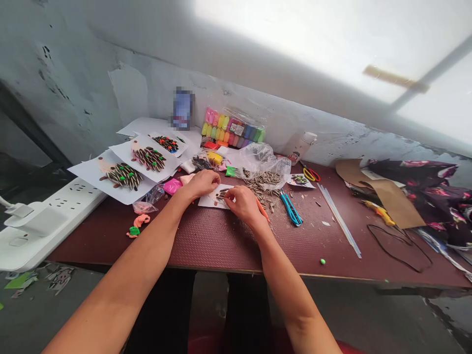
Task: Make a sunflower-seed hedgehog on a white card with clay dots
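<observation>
A small white card [207, 200] lies on the dark red table, with several striped seeds on it. My left hand [205, 182] is at the card's upper left, fingers bent together; what they hold, if anything, is too small to tell. Over the card's right side is my right hand [241, 200], its fingertips pinched near the seeds, their contents hidden. Just right of it an orange tool [263, 210] shows partly. A pile of striped seeds [263, 183] spreads behind my right hand, partly under a clear plastic bag [262, 160].
Seed-covered sheets [123, 179] and a white power strip [73, 201] are at the left. Coloured clay packs [232, 130] stand against the wall. A blue cutter [291, 209], scissors [310, 174], clear sticks [339, 221] and a yellow glue gun [383, 214] lie rightward.
</observation>
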### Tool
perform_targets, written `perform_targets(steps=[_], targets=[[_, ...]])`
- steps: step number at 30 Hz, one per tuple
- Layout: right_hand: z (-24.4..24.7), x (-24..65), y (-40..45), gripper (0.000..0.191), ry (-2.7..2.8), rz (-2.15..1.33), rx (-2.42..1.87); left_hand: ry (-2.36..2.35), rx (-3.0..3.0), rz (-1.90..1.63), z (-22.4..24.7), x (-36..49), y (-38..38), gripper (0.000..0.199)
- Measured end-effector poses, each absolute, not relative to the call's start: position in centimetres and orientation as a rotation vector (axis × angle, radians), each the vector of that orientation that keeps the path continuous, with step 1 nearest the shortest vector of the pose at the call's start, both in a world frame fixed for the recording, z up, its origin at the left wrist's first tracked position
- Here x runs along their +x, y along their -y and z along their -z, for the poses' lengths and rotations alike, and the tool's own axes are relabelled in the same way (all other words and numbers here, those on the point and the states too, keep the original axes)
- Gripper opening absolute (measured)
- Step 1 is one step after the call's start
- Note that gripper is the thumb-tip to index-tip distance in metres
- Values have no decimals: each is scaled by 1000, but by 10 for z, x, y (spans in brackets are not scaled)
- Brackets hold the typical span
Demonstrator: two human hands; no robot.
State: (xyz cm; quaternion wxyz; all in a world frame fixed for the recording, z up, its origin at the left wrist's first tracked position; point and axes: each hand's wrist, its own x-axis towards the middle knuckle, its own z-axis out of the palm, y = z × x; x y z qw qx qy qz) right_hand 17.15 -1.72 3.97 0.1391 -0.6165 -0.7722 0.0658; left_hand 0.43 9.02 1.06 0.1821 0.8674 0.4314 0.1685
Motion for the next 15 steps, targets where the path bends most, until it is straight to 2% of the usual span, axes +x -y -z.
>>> perform_targets(steps=[3, 10, 15], targets=[[-40, 172, 17, 14, 2235, -192, -1790, -1175, 2322, -478, -13, 0, -93, 25], [-43, 170, 19, 16, 2243, -185, -1807, -1001, 2063, -469, -15, -10, -98, 48], [-43, 170, 19, 16, 2249, -184, -1803, -994, 2083, -447, -17, -10, -97, 47]])
